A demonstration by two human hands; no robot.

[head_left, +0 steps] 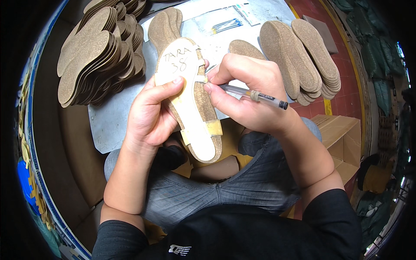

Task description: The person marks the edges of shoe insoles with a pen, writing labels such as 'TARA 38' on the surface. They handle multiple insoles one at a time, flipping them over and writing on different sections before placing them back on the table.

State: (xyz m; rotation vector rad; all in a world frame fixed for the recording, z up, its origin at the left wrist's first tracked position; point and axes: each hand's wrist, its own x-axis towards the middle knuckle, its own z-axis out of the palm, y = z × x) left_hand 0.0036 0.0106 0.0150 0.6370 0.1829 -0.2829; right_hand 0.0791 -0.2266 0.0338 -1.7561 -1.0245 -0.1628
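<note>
Black shirt (251,234) nearest; left hand (151,110) clasping insole (205,105); right hand (249,89) pinching pen (234,89) near insole's edge; gap between table (102,128), jeans (216,197).

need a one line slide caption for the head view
Left hand holds a pale template against a brown insole; right hand holds a pen beside them.

A pale counter (104,130) stands in the middle, its top brightly lit. To its right lies a red floor (350,93) marked with a yellow line (328,107), and an open carton (338,134) sits there. Dark green sacks (382,65) pile up beyond, with small white glints near the rim. At far left, a blue strip (30,117) curves downward.
</note>
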